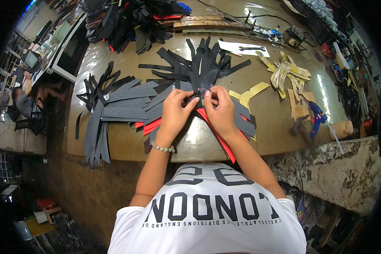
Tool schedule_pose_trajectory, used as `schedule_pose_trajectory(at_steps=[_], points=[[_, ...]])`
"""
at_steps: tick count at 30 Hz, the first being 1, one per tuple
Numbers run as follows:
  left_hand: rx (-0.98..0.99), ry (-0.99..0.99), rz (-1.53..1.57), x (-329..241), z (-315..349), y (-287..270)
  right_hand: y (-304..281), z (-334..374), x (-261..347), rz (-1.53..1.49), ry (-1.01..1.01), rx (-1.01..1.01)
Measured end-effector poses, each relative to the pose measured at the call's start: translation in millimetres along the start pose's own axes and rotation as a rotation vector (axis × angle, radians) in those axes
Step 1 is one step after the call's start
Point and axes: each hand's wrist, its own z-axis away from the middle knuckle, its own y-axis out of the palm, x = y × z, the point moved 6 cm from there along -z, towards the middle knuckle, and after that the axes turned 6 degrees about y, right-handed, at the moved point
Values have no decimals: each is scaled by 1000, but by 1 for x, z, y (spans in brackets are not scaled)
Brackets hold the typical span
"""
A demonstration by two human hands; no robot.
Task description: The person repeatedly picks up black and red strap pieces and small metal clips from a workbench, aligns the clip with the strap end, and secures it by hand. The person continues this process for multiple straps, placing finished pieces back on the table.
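My left hand (176,111) and my right hand (219,111) meet over a fan-shaped bundle of straps in the middle of the table. Thumbs and fingertips of both are closed in a pinch on a black strap (200,76) at the bundle's centre. Something small, dark and slightly see-through shows by the right fingertips; I cannot make out what it is. Grey ribbed strips (156,106) spread out below the black ones. Red strips (219,143) stick out underneath, toward the table's near edge. A similar bundle of grey strips (125,98) lies to the left.
A heap of black straps (131,21) lies at the far left, beside wooden boards (211,24). Behind my right hand are yellow Y-shaped pieces (246,96), cream strips (285,75) and a wrench (252,48) on paper. A blue glue gun (316,116) and a hammer stand far right. Someone sits at left.
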Motion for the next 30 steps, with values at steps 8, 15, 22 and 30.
schedule_pose_trajectory(at_steps=[8, 15, 22, 30], points=[[-124, -247, 252, 32, 4, -11, -1, 1, -7, -59, 16, -9], [-349, 14, -567, -8, 12, -98, -4, -4, -37, -200, 166, -66], [643, -134, -167, -46, 52, 5, -5, -5, -41, -287, 231, 8], [115, 152, -189, -25, 6, -7, -22, -21, -41, -728, 450, 100]])
